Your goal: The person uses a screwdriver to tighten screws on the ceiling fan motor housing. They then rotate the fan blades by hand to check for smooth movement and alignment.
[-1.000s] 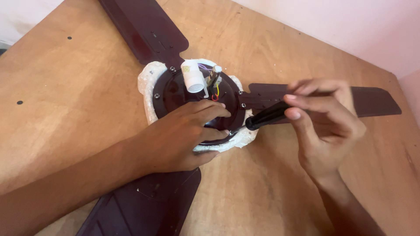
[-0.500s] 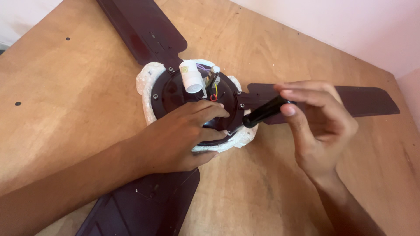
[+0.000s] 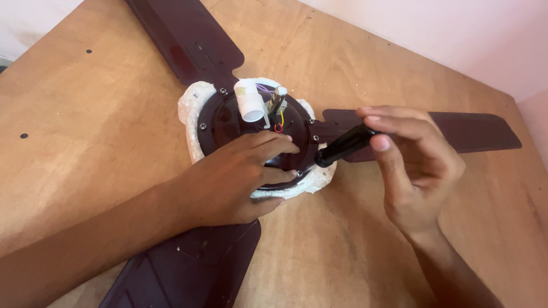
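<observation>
Wooden table: big brown plywood tabletop (image 3: 85,114), a few small dark holes in it, and a dark maroon three-blade ceiling fan lying flat on it.
Near-left blade: long dark maroon blade (image 3: 188,268) running off the bottom edge, right under the left forearm.
Left hand: left hand (image 3: 228,182) flat on the lower side of the fan's round dark motor housing (image 3: 228,122), fingers spread a bit and pressing down, not wrapped around anything.
Foam ring: white foam packing ring (image 3: 191,108) under the housing, peeking out around the rim.
Centre bits: white cylindrical capacitor (image 3: 249,101) standing on top of the housing, a short metal shaft (image 3: 278,98) and coloured wires just beside it.
Back blade: second maroon blade (image 3: 188,40) pointing up and left.
Tool: black-handled screwdriver (image 3: 345,145), tip down at the housing's right edge.
Right hand: right hand (image 3: 414,171), fingers pinched around the back end of the handle.
Right blade: third maroon blade (image 3: 479,131) behind the right hand.
</observation>
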